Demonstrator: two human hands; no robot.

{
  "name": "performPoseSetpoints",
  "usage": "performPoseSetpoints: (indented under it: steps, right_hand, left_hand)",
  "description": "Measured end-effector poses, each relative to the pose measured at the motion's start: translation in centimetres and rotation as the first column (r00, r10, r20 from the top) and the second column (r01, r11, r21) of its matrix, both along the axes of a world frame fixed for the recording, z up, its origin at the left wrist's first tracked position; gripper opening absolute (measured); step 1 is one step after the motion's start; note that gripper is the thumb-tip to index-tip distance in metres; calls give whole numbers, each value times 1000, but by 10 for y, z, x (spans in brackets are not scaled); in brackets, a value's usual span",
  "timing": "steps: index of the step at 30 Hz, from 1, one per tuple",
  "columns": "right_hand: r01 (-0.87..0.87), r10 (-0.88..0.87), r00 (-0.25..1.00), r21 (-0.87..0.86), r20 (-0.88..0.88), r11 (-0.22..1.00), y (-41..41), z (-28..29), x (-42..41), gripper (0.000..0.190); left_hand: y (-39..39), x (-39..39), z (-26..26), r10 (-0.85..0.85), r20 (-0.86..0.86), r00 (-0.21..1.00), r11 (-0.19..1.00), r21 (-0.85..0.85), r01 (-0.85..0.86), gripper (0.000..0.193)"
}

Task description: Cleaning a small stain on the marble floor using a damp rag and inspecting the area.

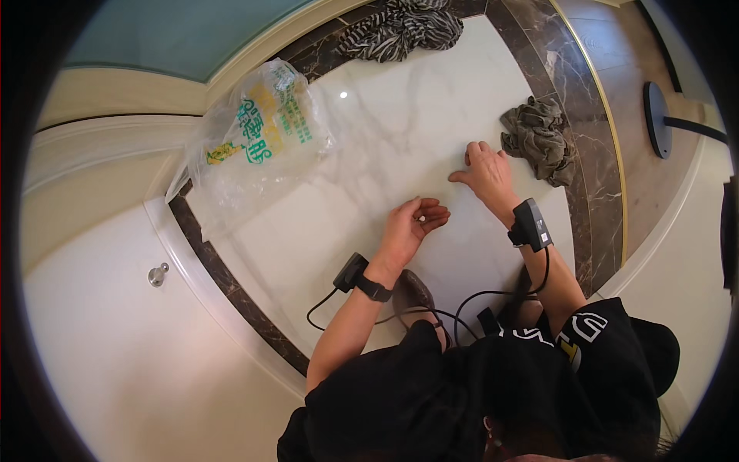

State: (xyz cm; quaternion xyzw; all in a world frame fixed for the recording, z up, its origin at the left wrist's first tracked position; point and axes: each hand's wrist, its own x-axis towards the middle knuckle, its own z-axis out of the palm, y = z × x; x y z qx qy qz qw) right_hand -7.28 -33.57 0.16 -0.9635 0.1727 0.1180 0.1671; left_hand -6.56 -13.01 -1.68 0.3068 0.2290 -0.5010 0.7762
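Note:
My left hand [414, 228] hovers over the white marble-look floor [369, 156], its fingers loosely curled. A small whitish thing [421, 219] shows in its palm, too small to name. Up and to the right, my right hand [486, 173] faces palm down, thumb apart and fingertips bent towards the floor. Nothing shows in it, though its palm side is hidden. Just right of this hand lies a crumpled olive-brown cloth [537, 141], close to its knuckles. Each wrist wears a strapped black device with a cable.
A clear plastic bag [260, 133] with green and yellow print lies at the left. A black-and-white striped cloth [404, 29] is bunched at the far edge. A white door panel [86, 323] with a metal doorstop [157, 275] stands left. A dark round base [657, 120] is at right.

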Motion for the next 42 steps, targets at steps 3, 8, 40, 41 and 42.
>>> performPoseSetpoints:
  steps: [3, 8, 40, 41, 42]
  right_hand:
    - [-21, 20, 1000, -33, -11, 999, -3, -2, 4, 48]
    - [50, -54, 997, -81, -52, 995, -30, 5, 17, 49]
    - [-552, 516, 780, 2, 355, 834, 95, 67, 14, 3]
    - [-569, 527, 765, 7, 371, 822, 99, 70, 22, 3]
    - [-600, 543, 755, 51, 368, 798, 104, 78, 34, 3]
  left_hand:
    - [2, 0, 1, -12, -18, 1000, 1000, 7, 12, 33]
    - [3, -1, -2, 36, -20, 999, 999, 5, -35, 32]
    - [-1, 19, -2, 215, 5, 977, 957, -200, -209, 18]
    - [8, 23, -4, 235, 19, 972, 955, -189, -227, 18]
    - [21, 27, -9, 279, -43, 959, 937, -205, -282, 19]
